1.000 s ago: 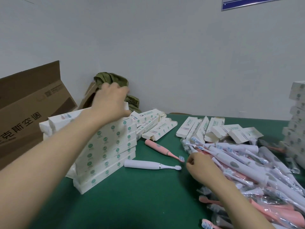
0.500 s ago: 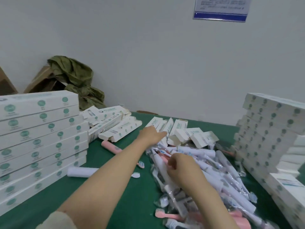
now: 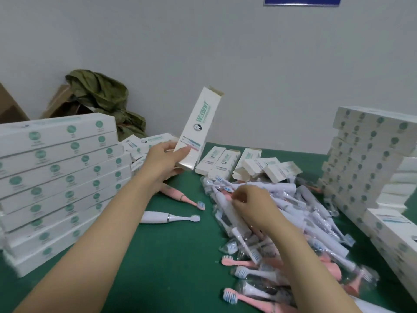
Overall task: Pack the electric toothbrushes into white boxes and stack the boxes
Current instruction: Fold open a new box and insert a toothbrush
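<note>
- Head view: the left hand (image 3: 165,160) grips the lower end of a slim white cardboard box with green lettering (image 3: 198,125). It holds the box tilted toward 1 o'clock above the green tabletop (image 3: 171,256).
- Fingers curled, the right hand (image 3: 250,204) pinches a clear-bagged white electric toothbrush (image 3: 222,201) on the heap of bagged pink and white toothbrushes (image 3: 300,222) at 4 o'clock.
- The bags look slippery and overlap, so a pull could drag neighbouring brushes off the heap.
- Gripped at one end only, the box could buckle or slip, and the bag may snag at its mouth.
- The left forearm passes just beside the tall stack of packed white boxes (image 3: 58,177) at 9 o'clock, so a nudge could shift it.
- A staggered stack of white boxes (image 3: 365,166) at 3 o'clock looks easy to topple.
- Half a second earlier the left hand reached, fingers straight, toward the row of empty white boxes (image 3: 225,159) at 12 o'clock. Now it holds one raised.
- The right hand stays on the heap.
</note>
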A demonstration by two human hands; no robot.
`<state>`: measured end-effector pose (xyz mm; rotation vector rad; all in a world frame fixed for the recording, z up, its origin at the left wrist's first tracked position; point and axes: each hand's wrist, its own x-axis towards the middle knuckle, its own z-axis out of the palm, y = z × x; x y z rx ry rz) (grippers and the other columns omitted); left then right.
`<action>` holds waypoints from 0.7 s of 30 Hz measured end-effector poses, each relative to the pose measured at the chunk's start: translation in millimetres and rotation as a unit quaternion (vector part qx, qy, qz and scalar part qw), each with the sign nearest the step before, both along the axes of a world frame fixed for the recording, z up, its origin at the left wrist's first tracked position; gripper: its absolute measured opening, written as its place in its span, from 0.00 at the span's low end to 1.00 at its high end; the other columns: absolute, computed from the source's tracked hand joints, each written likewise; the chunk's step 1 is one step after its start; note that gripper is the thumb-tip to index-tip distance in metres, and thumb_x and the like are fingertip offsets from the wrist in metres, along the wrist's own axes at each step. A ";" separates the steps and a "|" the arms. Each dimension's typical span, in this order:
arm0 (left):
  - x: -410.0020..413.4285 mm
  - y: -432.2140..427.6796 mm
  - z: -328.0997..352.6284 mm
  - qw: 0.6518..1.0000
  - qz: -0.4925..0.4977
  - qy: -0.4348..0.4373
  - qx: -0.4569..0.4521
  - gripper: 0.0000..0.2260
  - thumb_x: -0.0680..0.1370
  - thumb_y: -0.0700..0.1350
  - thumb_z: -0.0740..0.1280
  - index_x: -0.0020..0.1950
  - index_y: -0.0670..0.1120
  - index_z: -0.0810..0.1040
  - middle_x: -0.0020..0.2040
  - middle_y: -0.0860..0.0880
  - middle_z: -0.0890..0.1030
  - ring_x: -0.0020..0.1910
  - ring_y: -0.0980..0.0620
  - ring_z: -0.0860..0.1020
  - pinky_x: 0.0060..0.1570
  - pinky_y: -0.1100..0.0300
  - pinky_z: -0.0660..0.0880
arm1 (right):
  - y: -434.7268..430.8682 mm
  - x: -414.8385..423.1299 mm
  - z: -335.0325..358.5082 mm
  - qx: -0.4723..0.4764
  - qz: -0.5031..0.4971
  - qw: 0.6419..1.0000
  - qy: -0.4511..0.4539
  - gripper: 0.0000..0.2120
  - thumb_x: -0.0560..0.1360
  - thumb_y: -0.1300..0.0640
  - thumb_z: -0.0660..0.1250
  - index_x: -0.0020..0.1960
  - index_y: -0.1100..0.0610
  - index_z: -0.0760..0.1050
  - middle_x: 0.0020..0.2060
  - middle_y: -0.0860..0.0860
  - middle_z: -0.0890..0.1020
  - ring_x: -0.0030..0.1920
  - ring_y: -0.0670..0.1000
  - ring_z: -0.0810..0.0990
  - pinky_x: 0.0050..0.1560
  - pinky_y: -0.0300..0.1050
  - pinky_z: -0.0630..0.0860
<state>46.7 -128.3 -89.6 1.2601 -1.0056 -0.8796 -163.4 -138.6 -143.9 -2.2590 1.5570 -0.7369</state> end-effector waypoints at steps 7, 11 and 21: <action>21.9 72.9 -5.9 0.987 -0.129 -0.023 0.090 0.12 0.72 0.38 0.72 0.54 0.46 0.78 0.47 0.47 0.85 0.43 0.51 0.84 0.36 0.60 0.80 | 16.8 21.6 35.4 0.270 0.114 0.771 -0.566 0.14 0.77 0.50 0.64 0.56 0.59 0.75 0.42 0.54 0.85 0.43 0.49 0.84 0.55 0.50 0.79; 13.5 93.1 -10.8 0.992 -0.093 -0.088 0.008 0.23 0.61 0.50 0.78 0.54 0.52 0.79 0.51 0.50 0.84 0.48 0.52 0.83 0.44 0.58 0.79 | 27.7 33.8 41.2 0.293 0.091 0.680 -0.666 0.08 0.78 0.58 0.64 0.55 0.59 0.76 0.51 0.57 0.84 0.54 0.55 0.82 0.54 0.48 0.80; -33.6 90.3 11.0 0.935 0.019 -0.057 -0.351 0.22 0.69 0.43 0.75 0.60 0.50 0.71 0.53 0.55 0.80 0.54 0.59 0.79 0.49 0.67 0.75 | 59.8 63.8 53.6 0.444 0.119 0.472 -0.752 0.22 0.77 0.47 0.65 0.59 0.66 0.73 0.56 0.63 0.77 0.53 0.59 0.80 0.42 0.55 0.82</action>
